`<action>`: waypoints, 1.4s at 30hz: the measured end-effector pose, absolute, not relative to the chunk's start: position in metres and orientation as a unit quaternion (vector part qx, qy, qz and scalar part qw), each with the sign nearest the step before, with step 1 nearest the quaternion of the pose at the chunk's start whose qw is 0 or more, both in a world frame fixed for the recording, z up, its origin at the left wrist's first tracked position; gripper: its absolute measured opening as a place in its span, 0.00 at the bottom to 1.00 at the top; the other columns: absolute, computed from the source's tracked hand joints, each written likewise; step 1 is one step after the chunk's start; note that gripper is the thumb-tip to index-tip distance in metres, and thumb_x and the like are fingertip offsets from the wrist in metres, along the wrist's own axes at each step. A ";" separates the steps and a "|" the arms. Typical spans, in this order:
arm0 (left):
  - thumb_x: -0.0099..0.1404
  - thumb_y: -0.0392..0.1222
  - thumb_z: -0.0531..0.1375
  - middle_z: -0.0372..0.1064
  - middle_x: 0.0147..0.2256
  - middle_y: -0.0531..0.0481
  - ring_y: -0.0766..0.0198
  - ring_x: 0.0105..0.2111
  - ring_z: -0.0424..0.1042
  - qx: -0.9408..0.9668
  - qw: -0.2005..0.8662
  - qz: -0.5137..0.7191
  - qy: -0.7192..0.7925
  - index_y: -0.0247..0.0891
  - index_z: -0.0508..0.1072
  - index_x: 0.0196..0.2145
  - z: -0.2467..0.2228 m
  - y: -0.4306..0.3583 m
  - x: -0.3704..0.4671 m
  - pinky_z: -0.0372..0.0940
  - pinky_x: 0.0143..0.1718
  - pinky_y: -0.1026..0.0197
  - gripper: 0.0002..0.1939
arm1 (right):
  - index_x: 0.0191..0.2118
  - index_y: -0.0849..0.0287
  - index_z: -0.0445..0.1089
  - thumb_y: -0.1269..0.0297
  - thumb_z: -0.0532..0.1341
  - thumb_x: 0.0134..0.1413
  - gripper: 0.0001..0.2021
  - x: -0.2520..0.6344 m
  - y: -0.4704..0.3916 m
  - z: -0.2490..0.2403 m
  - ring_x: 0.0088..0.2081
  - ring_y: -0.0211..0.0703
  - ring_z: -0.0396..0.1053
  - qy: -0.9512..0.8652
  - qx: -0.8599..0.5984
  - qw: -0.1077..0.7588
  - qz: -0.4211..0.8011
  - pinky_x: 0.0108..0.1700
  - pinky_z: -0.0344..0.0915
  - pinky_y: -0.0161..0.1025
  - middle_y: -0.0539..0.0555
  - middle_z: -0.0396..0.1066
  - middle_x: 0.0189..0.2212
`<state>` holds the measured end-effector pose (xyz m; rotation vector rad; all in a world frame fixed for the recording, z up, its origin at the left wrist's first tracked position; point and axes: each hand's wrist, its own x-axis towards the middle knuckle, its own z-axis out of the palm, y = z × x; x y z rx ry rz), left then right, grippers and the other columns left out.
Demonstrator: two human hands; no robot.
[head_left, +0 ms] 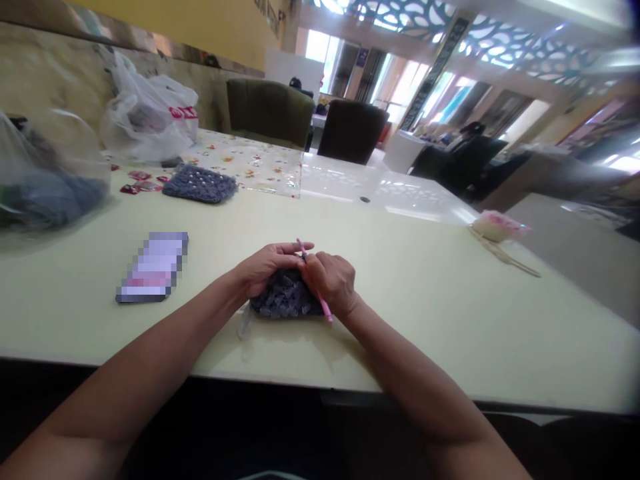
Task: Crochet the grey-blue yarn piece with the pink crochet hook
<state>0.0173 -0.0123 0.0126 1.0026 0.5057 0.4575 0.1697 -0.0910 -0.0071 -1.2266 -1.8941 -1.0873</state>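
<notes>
Near the front of the pale table, a dark blue-grey piece of crochet work (286, 297) is gripped by my left hand (270, 267) along its left and upper edge. My right hand (333, 277) is closed around a pink crochet hook (325, 308), whose handle sticks out below the fist. The hook's other end shows above, between the two hands, at the top edge of the crochet work. A thin loose strand (244, 327) lies at the lower left of the piece. Exactly where the hook meets the stitches is hidden by my fingers.
A phone (153, 268) lies to the left. Behind it are a finished-looking crocheted square (200, 183), small red wrappers (140, 183), a white plastic bag (150, 113) and a clear bag (55, 193) with dark contents. A pink-and-cream item (497, 227) with a cord sits far right.
</notes>
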 end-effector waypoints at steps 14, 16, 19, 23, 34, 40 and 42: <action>0.46 0.31 0.61 0.78 0.33 0.46 0.62 0.32 0.73 0.513 0.801 0.199 0.236 0.33 0.79 0.49 0.023 0.010 0.001 0.64 0.42 0.58 0.29 | 0.31 0.58 0.67 0.69 0.56 0.64 0.09 0.180 -0.104 0.014 0.23 0.32 0.62 -0.780 -0.444 0.430 -0.096 0.28 0.58 0.33 0.48 0.68 0.23; 0.46 0.32 0.61 0.77 0.32 0.46 0.62 0.31 0.73 0.516 0.799 0.195 0.240 0.33 0.80 0.47 0.022 0.012 0.001 0.64 0.39 0.59 0.28 | 0.31 0.59 0.68 0.69 0.56 0.64 0.10 0.181 -0.106 0.019 0.23 0.32 0.60 -0.783 -0.446 0.427 -0.078 0.28 0.58 0.33 0.47 0.66 0.23; 0.46 0.32 0.61 0.77 0.32 0.46 0.62 0.30 0.72 0.518 0.800 0.187 0.239 0.33 0.80 0.44 0.020 0.014 0.000 0.64 0.37 0.59 0.25 | 0.30 0.59 0.68 0.69 0.55 0.64 0.10 0.183 -0.108 0.024 0.22 0.31 0.58 -0.789 -0.447 0.418 -0.051 0.27 0.57 0.33 0.46 0.64 0.21; 0.46 0.31 0.61 0.78 0.34 0.44 0.61 0.31 0.73 0.495 0.823 0.172 0.217 0.32 0.80 0.45 0.018 0.015 -0.001 0.66 0.38 0.58 0.25 | 0.31 0.59 0.68 0.70 0.56 0.64 0.09 0.184 -0.106 0.023 0.22 0.30 0.59 -0.784 -0.445 0.431 -0.042 0.27 0.57 0.31 0.46 0.65 0.22; 0.48 0.31 0.62 0.79 0.35 0.44 0.62 0.33 0.74 0.513 0.809 0.178 0.224 0.32 0.79 0.49 0.020 0.014 -0.003 0.66 0.40 0.60 0.28 | 0.29 0.59 0.65 0.71 0.55 0.64 0.10 0.189 -0.105 0.023 0.24 0.32 0.59 -0.816 -0.427 0.377 -0.103 0.28 0.56 0.33 0.48 0.66 0.23; 0.50 0.33 0.66 0.78 0.33 0.48 0.65 0.32 0.72 0.550 0.773 0.207 0.239 0.36 0.81 0.45 0.018 0.007 0.001 0.65 0.39 0.60 0.22 | 0.30 0.59 0.67 0.68 0.57 0.64 0.10 0.186 -0.108 0.030 0.21 0.29 0.58 -0.772 -0.455 0.444 0.009 0.25 0.57 0.29 0.46 0.65 0.21; 0.50 0.34 0.68 0.78 0.35 0.48 0.63 0.35 0.73 0.546 0.782 0.196 0.225 0.37 0.81 0.45 0.017 0.002 0.005 0.65 0.43 0.59 0.21 | 0.31 0.59 0.68 0.65 0.57 0.65 0.09 0.185 -0.104 0.026 0.22 0.30 0.62 -0.769 -0.463 0.441 -0.022 0.26 0.59 0.28 0.47 0.69 0.23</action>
